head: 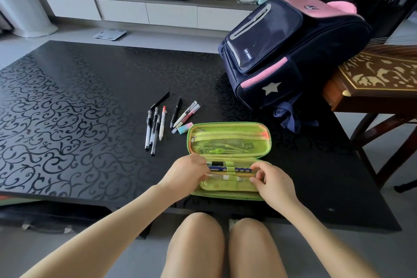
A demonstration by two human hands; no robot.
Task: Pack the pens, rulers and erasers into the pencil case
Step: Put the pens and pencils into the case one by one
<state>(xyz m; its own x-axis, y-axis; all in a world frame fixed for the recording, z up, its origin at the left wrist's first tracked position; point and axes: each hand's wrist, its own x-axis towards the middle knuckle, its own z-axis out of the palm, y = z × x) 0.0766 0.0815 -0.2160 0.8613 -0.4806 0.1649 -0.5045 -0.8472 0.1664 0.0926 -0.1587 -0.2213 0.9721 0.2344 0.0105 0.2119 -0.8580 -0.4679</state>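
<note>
A: Start big. The bench [90, 101] is dark and patterned, and the bag [291, 52] sits at its far right corner, partly over the edge. Any trouble there?

B: Not from these hands, I think. The bag is well apart from the work. The case [229, 142] matters more: it lies open near the front edge of the bench, lid flat, mesh pocket up. A hard push along the loops could slide it toward the knees.

A: And the hands?

B: The left hand [189, 172] is curled at the left end of the elastic loops, fingers closed on a pen end, as far as I can tell. The right hand [269, 179] pinches at the right end of the same row. Which pen each one holds I cannot tell; the fingers cover it.

A: So the risk is in the loops?

B: Yes. Three or so pens already lie in the loops [231, 170], tight together. Threading one more could catch a clip on the elastic, or nudge a neighbour out of its band.

A: What is left outside?

B: A group of pens [154, 126] lies loose on the bench left of the case, a second group [184, 114] just behind its corner, and an eraser [185, 128] touching or just beside the lid's rim. Round pens roll; a careless sleeve-less forearm sweeping across could scatter them. I see no ruler outside the case.

A: And the eraser?

B: Small, easy to overlook beside the lid.
</note>
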